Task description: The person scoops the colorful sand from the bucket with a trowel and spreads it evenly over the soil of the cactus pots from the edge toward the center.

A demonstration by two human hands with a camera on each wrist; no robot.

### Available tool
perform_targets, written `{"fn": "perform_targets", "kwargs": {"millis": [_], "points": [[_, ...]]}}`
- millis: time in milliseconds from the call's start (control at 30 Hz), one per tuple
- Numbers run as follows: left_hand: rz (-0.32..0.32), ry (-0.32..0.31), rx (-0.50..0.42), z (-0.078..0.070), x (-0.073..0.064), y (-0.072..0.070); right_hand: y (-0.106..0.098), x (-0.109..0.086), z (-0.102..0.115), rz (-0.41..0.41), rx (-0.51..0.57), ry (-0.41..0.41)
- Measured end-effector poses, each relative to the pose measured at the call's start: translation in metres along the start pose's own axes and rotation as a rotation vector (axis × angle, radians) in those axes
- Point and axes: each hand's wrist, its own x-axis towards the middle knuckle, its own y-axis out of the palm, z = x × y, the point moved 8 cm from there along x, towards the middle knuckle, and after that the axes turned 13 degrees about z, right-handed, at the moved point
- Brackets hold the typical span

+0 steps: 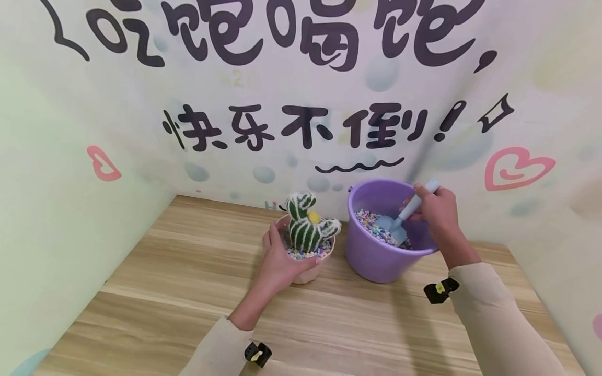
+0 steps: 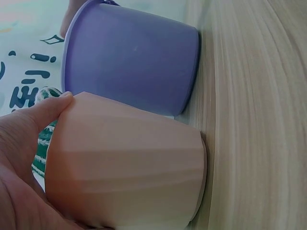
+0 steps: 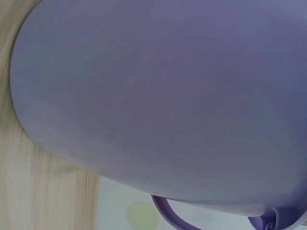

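Observation:
My left hand [image 1: 281,265] grips a pale pink flowerpot [image 2: 124,163] by its rim, thumb along the near side and fingers round the left. In the pot stands a knitted green and white cactus [image 1: 304,235] with a yellow flower, and small multicoloured pebbles [image 1: 324,249] lie around its base. My right hand [image 1: 439,210] holds the handle of a light blue toy shovel [image 1: 414,203] over the purple bucket [image 1: 376,263]. The shovel's blade rests in the pebbles [image 1: 366,218] inside the bucket. In the right wrist view, the bucket's outer wall [image 3: 158,96] hides the hand and shovel.
Pot and bucket stand side by side on a wood-grain table [image 1: 188,261], the bucket to the right. Right behind them hangs a white backdrop [image 1: 277,89] with large dark lettering. The bucket's purple handle [image 3: 168,211] hangs at its side.

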Motion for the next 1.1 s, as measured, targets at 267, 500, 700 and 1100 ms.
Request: {"fn": "perform_targets", "kwargs": {"millis": [267,500,700,1100], "points": [[-0.003,-0.006,0.008,0.0,-0.001,-0.001,-0.001,0.001,-0.002,0.007,0.06,0.017],[-0.005,-0.01,0.006,0.001,0.0,0.001,0.003,0.0,-0.002,0.051,0.223,0.004],[0.0,-0.021,0.007,0.002,0.0,0.001,0.008,0.0,-0.003,0.127,0.194,0.003],[0.019,0.045,-0.009,-0.002,0.002,-0.001,0.013,-0.001,0.0,0.193,0.241,-0.047]]}}
